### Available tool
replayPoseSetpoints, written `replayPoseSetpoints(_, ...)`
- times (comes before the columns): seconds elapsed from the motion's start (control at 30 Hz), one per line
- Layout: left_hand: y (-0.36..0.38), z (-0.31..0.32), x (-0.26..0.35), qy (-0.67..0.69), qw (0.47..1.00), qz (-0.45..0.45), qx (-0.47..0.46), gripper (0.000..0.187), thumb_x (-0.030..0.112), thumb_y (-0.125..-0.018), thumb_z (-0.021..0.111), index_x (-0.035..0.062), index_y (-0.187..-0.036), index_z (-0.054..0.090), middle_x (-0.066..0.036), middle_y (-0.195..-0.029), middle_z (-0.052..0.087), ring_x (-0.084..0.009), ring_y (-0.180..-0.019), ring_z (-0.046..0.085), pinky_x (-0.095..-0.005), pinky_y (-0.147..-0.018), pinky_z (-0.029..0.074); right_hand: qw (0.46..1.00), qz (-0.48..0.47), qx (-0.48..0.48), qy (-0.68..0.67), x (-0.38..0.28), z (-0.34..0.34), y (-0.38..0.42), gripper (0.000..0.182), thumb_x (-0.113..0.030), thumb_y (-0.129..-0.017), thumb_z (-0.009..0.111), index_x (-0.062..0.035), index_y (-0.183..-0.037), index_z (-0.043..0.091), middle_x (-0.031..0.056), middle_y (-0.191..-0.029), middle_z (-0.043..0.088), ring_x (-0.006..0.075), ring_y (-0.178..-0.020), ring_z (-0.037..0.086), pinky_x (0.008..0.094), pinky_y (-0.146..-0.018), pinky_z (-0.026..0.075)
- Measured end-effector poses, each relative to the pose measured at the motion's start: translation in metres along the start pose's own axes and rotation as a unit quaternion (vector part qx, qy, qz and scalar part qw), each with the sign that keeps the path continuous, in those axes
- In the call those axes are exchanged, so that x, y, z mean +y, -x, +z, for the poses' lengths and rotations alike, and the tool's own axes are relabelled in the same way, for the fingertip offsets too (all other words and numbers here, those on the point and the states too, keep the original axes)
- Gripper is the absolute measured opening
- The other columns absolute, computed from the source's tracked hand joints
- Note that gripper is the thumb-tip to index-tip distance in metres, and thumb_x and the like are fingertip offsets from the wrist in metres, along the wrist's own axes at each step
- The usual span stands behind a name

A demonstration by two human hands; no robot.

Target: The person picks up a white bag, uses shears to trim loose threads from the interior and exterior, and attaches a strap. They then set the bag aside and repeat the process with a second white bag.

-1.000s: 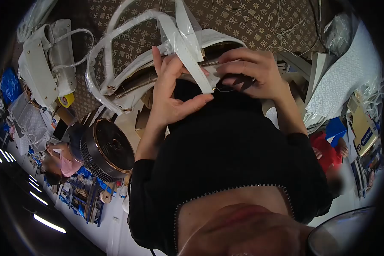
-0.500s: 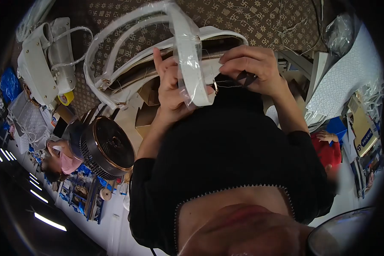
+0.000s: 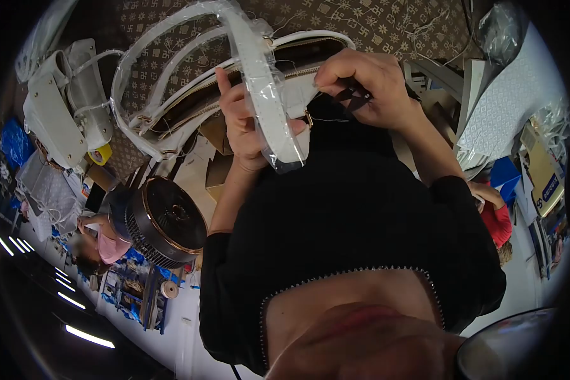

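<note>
— Two bags on my feed. What's the biggest thing you can make out?

— From my remote seat, the brown patterned cloth (image 3: pixel 373 25) across the worktop. On it, held up at the person's chest, is the open white handbag (image 3: pixel 190 101), its zip edge facing the camera.

— And off to the side?

— I see a round black fan (image 3: pixel 168 221) with a gold rim below the bag, and a second white bag (image 3: pixel 57 107) lying well apart on the left of the cloth.

— Now the hands.

— I see the left hand (image 3: pixel 247 120) grasping the handbag's plastic-wrapped strap (image 3: pixel 266 95), thumb across the front and fingers behind it. The strap runs down over that hand and ends just below it. The right hand (image 3: pixel 367 82) is clenched on the bag's top edge at its end, fingertips pinched together near a small gold fitting. Something dark sits under those fingers; I cannot tell what it is.

— Anything smaller?

— I see a yellow tape roll (image 3: pixel 98 154) just beside the second bag. A person in pink (image 3: pixel 111 244) and a red sleeve (image 3: pixel 497 215) show at the far edges.
</note>
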State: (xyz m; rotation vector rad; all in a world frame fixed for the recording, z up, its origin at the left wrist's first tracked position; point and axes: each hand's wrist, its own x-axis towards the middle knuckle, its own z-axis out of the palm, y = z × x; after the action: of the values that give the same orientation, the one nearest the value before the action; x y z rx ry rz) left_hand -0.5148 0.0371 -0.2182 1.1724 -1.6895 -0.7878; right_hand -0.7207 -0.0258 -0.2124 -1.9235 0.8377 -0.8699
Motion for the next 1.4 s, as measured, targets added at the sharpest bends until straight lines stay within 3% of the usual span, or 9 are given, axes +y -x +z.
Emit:
replayPoseSetpoints(0.1,0.006,-0.003,-0.018,0.057,0.997,-0.024,-0.054,0.031,0.021,-0.05,0.082,0.0128,-0.075,0.066,0.002,-0.08,0.056,-0.0172,-0.086,0.054,-0.0398,-0.109,-0.002,1.0,-0.014,0.017,0.014,-0.006,0.003,-0.009,0.013,-0.002,-0.073,0.065,-0.0055,-0.082,0.057,0.0035,-0.074,0.062,0.0155,-0.065,0.062,0.0232,-0.056,0.049)
replayPoseSetpoints(0.2,0.006,0.005,-0.016,0.068,0.996,0.045,0.038,0.035,0.015,-0.053,0.081,0.008,-0.083,0.065,-0.002,-0.088,0.056,-0.0171,-0.087,0.054,-0.0421,-0.109,0.009,0.999,-0.016,0.031,0.01,-0.008,0.008,-0.016,0.016,-0.001,-0.071,0.066,-0.0056,-0.084,0.058,0.0043,-0.074,0.062,0.015,-0.064,0.062,0.0226,-0.057,0.049)
replayPoseSetpoints(0.3,-0.002,0.006,-0.008,0.001,0.998,0.032,0.062,0.036,0.011,-0.058,0.08,0.0042,-0.088,0.061,-0.006,-0.099,0.054,-0.0189,-0.089,0.054,-0.0418,-0.1,0.03,0.998,0.0,0.057,-0.005,-0.006,0.01,-0.016,0.016,-0.002,-0.076,0.064,-0.0049,-0.091,0.059,0.0039,-0.075,0.063,0.0122,-0.066,0.062,0.0214,-0.059,0.049)
replayPoseSetpoints(0.37,-0.01,0.001,-0.008,0.019,0.998,0.056,-0.012,0.024,0.012,-0.071,0.072,0.0055,-0.089,0.058,-0.011,-0.104,0.054,-0.0234,-0.087,0.055,-0.0334,-0.074,0.045,0.988,0.066,0.121,-0.072,-0.004,0.009,-0.014,0.02,-0.008,-0.08,0.062,-0.007,-0.1,0.06,0.0042,-0.078,0.064,0.0113,-0.069,0.063,0.0217,-0.059,0.049)
replayPoseSetpoints(0.43,-0.023,-0.005,0.001,0.031,0.998,-0.058,-0.019,0.018,0.01,-0.076,0.067,0.0063,-0.09,0.058,-0.011,-0.097,0.056,-0.0214,-0.081,0.056,-0.0286,-0.072,0.044,0.979,0.096,0.147,-0.106,-0.004,0.008,-0.013,0.023,-0.011,-0.082,0.061,-0.0081,-0.105,0.06,0.0043,-0.079,0.065,0.0108,-0.071,0.064,0.0218,-0.059,0.049)
replayPoseSetpoints(0.53,-0.056,-0.007,0.014,0.159,0.956,-0.247,0.018,0.013,0.012,-0.083,0.061,0.0014,-0.087,0.056,0.001,-0.075,0.055,-0.0046,-0.071,0.049,-0.0181,-0.064,0.039,0.983,0.125,0.121,-0.059,-0.002,0.008,-0.016,0.018,-0.012,-0.082,0.061,-0.0058,-0.098,0.063,0.0053,-0.08,0.066,0.012,-0.071,0.064,0.0225,-0.061,0.05)
replayPoseSetpoints(0.83,-0.091,-0.011,-0.009,0.29,0.909,-0.3,0.008,0.018,0.02,-0.084,0.062,0.0023,-0.087,0.06,0.006,-0.07,0.053,-0.0006,-0.063,0.043,-0.0154,-0.056,0.032,0.972,0.146,0.16,-0.096,0.01,0.012,-0.026,0.017,-0.015,-0.085,0.059,-0.0038,-0.097,0.064,0.0035,-0.079,0.066,0.0068,-0.071,0.06,0.0206,-0.064,0.047)
replayPoseSetpoints(0.9,-0.092,-0.013,-0.01,0.295,0.904,-0.309,0.009,0.018,0.02,-0.084,0.062,0.0026,-0.087,0.061,0.006,-0.069,0.053,-0.0005,-0.062,0.042,-0.0156,-0.055,0.032,0.969,0.175,0.147,-0.091,0.006,0.012,-0.026,0.016,-0.012,-0.088,0.056,-0.001,-0.097,0.063,0.0005,-0.082,0.063,0.0022,-0.069,0.049,0.0162,-0.062,0.039)
replayPoseSetpoints(1.4,-0.089,-0.013,-0.015,0.329,0.889,-0.319,0.007,0.017,0.021,-0.083,0.062,0.0038,-0.083,0.061,0.007,-0.064,0.048,-0.0001,-0.056,0.037,-0.0163,-0.049,0.027,0.965,0.198,0.15,-0.083,-0.001,0.015,-0.027,0.016,-0.011,-0.079,0.065,-0.0038,-0.094,0.065,0.0026,-0.079,0.064,0.0067,-0.068,0.056,0.0205,-0.063,0.045)
